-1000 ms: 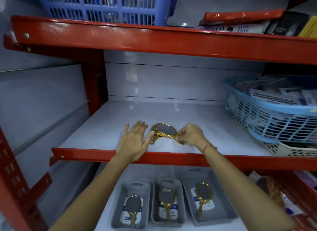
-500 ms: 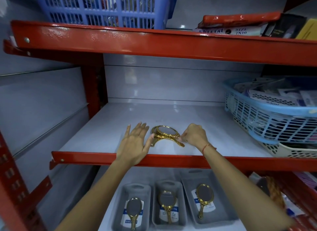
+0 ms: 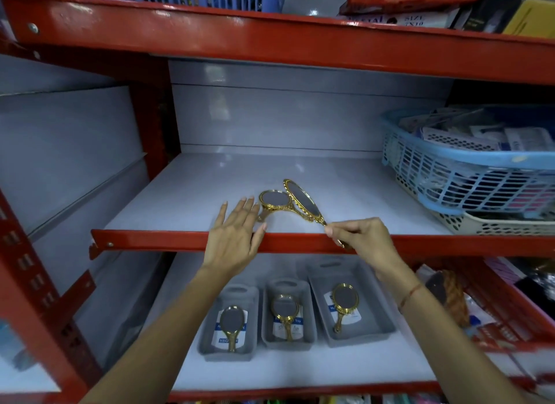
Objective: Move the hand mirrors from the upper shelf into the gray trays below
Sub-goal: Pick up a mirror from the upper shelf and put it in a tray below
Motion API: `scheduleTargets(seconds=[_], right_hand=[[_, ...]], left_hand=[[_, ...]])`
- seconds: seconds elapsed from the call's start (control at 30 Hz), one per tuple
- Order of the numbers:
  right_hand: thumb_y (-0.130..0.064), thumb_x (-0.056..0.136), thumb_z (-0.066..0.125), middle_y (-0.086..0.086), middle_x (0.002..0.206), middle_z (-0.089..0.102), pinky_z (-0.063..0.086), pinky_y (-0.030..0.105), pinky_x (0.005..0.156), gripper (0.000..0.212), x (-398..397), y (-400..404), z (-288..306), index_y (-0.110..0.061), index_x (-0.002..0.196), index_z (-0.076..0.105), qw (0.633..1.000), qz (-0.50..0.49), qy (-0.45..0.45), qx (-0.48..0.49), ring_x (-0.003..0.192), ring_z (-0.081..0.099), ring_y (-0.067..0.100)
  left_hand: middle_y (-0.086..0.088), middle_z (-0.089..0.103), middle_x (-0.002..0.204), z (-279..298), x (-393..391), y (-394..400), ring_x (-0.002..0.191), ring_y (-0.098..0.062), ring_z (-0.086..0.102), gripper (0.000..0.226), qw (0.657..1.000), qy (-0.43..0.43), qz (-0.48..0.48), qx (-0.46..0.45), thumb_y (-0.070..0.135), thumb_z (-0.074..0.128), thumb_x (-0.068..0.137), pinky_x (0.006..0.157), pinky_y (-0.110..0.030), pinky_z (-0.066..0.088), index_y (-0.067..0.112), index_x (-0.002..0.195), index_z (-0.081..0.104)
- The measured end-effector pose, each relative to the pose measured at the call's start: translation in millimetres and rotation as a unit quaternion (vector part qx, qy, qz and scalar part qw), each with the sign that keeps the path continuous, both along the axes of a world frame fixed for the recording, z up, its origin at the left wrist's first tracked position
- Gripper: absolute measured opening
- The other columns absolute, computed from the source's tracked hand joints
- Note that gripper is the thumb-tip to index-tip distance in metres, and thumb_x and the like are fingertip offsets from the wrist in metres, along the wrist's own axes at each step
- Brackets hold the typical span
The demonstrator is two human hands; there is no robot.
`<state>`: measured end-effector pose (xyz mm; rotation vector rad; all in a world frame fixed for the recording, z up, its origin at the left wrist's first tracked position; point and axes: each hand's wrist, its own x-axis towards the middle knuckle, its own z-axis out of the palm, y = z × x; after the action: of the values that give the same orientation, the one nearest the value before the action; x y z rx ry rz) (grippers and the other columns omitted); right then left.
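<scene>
My right hand [image 3: 365,240] pinches the handle of a gold-framed hand mirror [image 3: 303,200] and holds it tilted above the white upper shelf [image 3: 180,202]. A second gold mirror [image 3: 273,200] lies flat on that shelf just behind it. My left hand [image 3: 235,237] rests flat with fingers spread at the red shelf edge, its fingertips touching that lying mirror's handle. Three gray trays stand side by side on the lower shelf: left tray [image 3: 207,348], middle tray [image 3: 265,334], right tray [image 3: 377,316]. Each holds one gold mirror over a white label.
A light blue basket [image 3: 468,175] full of packets sits on a cream basket [image 3: 504,225] at the right of the upper shelf. A red shelf beam [image 3: 150,240] fronts it. Red uprights stand at left. Packaged goods crowd the lower right.
My right hand has lifted one mirror off the stack by its handle and tilted it up, drawing it right. A second mirror now shows underneath. My left hand stays in place.
</scene>
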<state>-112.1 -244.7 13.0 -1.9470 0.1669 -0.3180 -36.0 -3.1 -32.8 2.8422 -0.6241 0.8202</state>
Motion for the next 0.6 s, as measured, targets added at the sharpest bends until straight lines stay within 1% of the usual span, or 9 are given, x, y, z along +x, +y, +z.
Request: scheduleTargets(seconds=[0.03, 0.1, 0.17, 0.27, 0.33, 0.4, 0.43, 0.5, 0.6], right_hand=[[-0.026, 0.071, 0.081, 0.001, 0.100, 0.077, 0.049, 0.021, 0.093, 0.029, -9.0, -3.0, -10.3, -0.012, 0.096, 0.078, 1.000, 0.004, 0.006, 0.005, 0.097, 0.068, 0.008], [-0.023, 0.071, 0.080, 0.000, 0.099, 0.076, 0.051, 0.017, 0.090, 0.029, -26.2, -9.1, -29.9, -0.010, 0.097, 0.077, 1.000, 0.016, 0.015, 0.004, 0.096, 0.069, 0.005], [-0.020, 0.071, 0.080, -0.005, 0.095, 0.076, 0.052, 0.013, 0.083, 0.028, -40.3, -15.9, -49.2, -0.012, 0.097, 0.077, 0.999, 0.031, 0.027, 0.000, 0.090, 0.071, 0.001], [-0.008, 0.071, 0.079, -0.015, 0.078, 0.076, 0.052, 0.005, 0.066, 0.020, -53.3, -29.0, -77.2, -0.019, 0.087, 0.077, 0.997, 0.046, 0.056, 0.039, 0.071, 0.070, -0.006], [0.000, 0.073, 0.077, -0.007, 0.076, 0.077, 0.053, 0.007, 0.060, 0.020, -53.0, -39.9, -98.9, -0.018, 0.079, 0.077, 0.995, 0.032, 0.077, 0.059, 0.065, 0.071, 0.000], [0.003, 0.074, 0.075, 0.013, 0.085, 0.076, 0.056, 0.012, 0.058, 0.015, -46.8, -52.0, -122.2, -0.006, 0.086, 0.077, 0.987, -0.005, 0.118, 0.108, 0.065, 0.071, 0.012], [0.003, 0.076, 0.073, 0.018, 0.090, 0.074, 0.057, 0.013, 0.057, 0.018, -43.1, -57.4, -134.1, 0.002, 0.094, 0.075, 0.978, -0.029, 0.146, 0.144, 0.067, 0.069, 0.017], [0.002, 0.078, 0.072, 0.019, 0.091, 0.071, 0.058, 0.015, 0.054, 0.026, -31.2, -66.7, -157.2, 0.011, 0.103, 0.069, 0.951, -0.077, 0.187, 0.235, 0.071, 0.065, 0.020], [0.004, 0.081, 0.068, 0.017, 0.087, 0.066, 0.058, 0.018, 0.049, 0.017, -11.7, -73.1, -179.7, 0.012, 0.096, 0.067, 0.891, -0.133, 0.221, 0.373, 0.073, 0.062, 0.019]], left_hand=[[-0.009, 0.048, 0.145, -0.1, -2.7, 0.3, 0.138, -0.021, 0.041, 0.069, 1.000, 0.006, 0.003, 0.005, 0.047, 0.007, 0.098, 0.117, -0.048, 0.025, 0.009, 0.139, 0.047], [-0.010, 0.048, 0.144, -0.6, -4.6, 0.9, 0.137, -0.021, 0.041, 0.073, 1.000, 0.013, 0.009, 0.013, 0.049, 0.002, 0.098, 0.118, -0.049, 0.025, 0.007, 0.139, 0.046], [-0.012, 0.049, 0.144, -1.1, -5.2, -0.2, 0.137, -0.022, 0.042, 0.073, 1.000, 0.017, 0.015, 0.013, 0.049, 0.003, 0.098, 0.117, -0.048, 0.027, 0.006, 0.138, 0.047], [-0.012, 0.051, 0.142, -3.8, -4.7, -3.3, 0.135, -0.023, 0.044, 0.065, 1.000, 0.008, 0.021, -0.003, 0.047, 0.016, 0.098, 0.116, -0.048, 0.029, 0.006, 0.136, 0.051], [-0.013, 0.053, 0.140, -5.5, -4.3, -4.6, 0.134, -0.024, 0.046, 0.061, 1.000, -0.003, 0.020, -0.012, 0.044, 0.021, 0.098, 0.115, -0.049, 0.031, 0.006, 0.133, 0.053], [-0.012, 0.056, 0.137, -6.2, -3.9, -4.8, 0.133, -0.024, 0.047, 0.058, 0.999, -0.021, 0.020, -0.017, 0.042, 0.024, 0.098, 0.114, -0.049, 0.032, 0.007, 0.131, 0.056], [-0.012, 0.057, 0.136, -7.5, -3.3, -5.9, 0.132, -0.024, 0.048, 0.056, 0.999, -0.032, 0.017, -0.018, 0.041, 0.026, 0.098, 0.113, -0.049, 0.033, 0.008, 0.129, 0.058], [-0.011, 0.060, 0.133, -10.0, -1.7, -6.9, 0.130, -0.025, 0.050, 0.053, 0.998, -0.059, 0.016, -0.026, 0.039, 0.028, 0.099, 0.113, -0.048, 0.033, 0.008, 0.126, 0.061], [-0.010, 0.063, 0.129, -12.1, 1.9, -7.9, 0.128, -0.024, 0.053, 0.049, 0.995, -0.085, 0.005, -0.052, 0.037, 0.031, 0.099, 0.113, -0.046, 0.033, 0.008, 0.122, 0.064]])
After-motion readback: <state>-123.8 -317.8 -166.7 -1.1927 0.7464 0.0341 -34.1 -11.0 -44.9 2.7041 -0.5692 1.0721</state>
